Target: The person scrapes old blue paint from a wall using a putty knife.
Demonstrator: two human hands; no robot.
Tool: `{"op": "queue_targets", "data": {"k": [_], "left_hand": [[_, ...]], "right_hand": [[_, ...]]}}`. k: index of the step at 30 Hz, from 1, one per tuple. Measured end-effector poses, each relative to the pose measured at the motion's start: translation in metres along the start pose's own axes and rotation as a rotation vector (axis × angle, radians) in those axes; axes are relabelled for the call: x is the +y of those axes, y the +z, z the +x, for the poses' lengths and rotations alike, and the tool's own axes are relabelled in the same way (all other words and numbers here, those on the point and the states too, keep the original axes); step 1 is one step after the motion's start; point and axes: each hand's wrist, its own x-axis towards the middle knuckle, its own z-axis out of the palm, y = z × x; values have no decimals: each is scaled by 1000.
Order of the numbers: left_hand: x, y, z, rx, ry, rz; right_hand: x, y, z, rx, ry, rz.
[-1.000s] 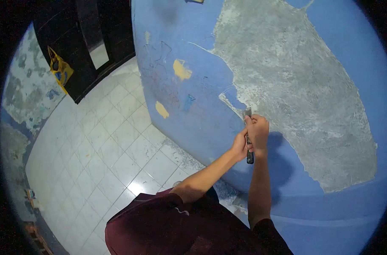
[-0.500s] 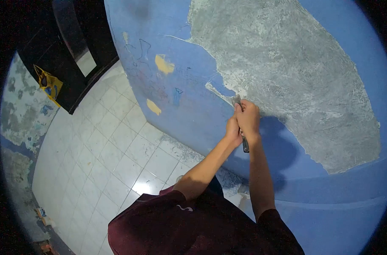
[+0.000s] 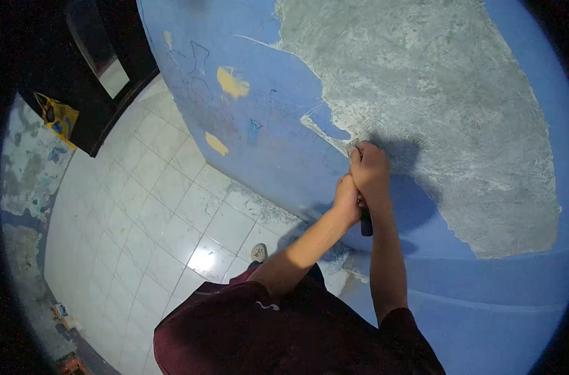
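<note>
My right hand (image 3: 370,167) is closed around the upper part of a scraper, close to its blade (image 3: 354,145). Just below, my left hand (image 3: 346,199) is wrapped on the same tool, touching the right hand. The end of the scraper's dark handle (image 3: 366,226) sticks out beneath both hands. Its blade lies against the wall where blue paint (image 3: 284,150) meets a large bare grey patch (image 3: 434,112). A pale, partly stripped strip (image 3: 322,132) runs up and left from the blade. Fingers hide most of the tool.
White floor tiles (image 3: 140,206) spread to the left, with debris along the wall's foot. A foot (image 3: 259,252) shows beside my dark red shirt (image 3: 284,337). A yellow bag (image 3: 59,119) hangs by a dark cabinet (image 3: 97,81) at the upper left.
Both hands have moved slightly to the right with the scraper, and less of its blade shows. A shadow now falls on the grey patch. The view has shifted a little and a foot has appeared.
</note>
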Motion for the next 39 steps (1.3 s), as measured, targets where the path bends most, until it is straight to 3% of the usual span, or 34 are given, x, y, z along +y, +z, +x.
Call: {"op": "queue_targets", "data": {"k": [1, 7, 10, 13, 16, 19, 26, 32, 34, 39], "left_hand": [[-4, 20, -2, 395, 63, 53], [-12, 6, 1, 134, 160, -17], [3, 8, -8, 265, 29, 111], [4, 6, -7, 211, -21, 47], [3, 30, -8, 258, -7, -135], [9, 21, -11, 171, -63, -12], [9, 22, -14, 225, -106, -3], [3, 16, -7, 276, 65, -76], [6, 2, -12, 67, 111, -178], [17, -4, -21, 199, 234, 24]], "right_hand": [[3, 0, 2, 4, -26, 11], [4, -2, 3, 60, -153, 34], [1, 3, 5, 62, -258, -134], [-7, 7, 7, 190, -147, -71], [-7, 7, 10, 122, -69, -76], [-15, 2, 12, 89, -87, -191], [-20, 3, 9, 71, 11, -119], [-17, 5, 1, 136, -97, -173], [-24, 9, -7, 74, -127, -169], [-24, 27, -24, 64, -125, 10]]}}
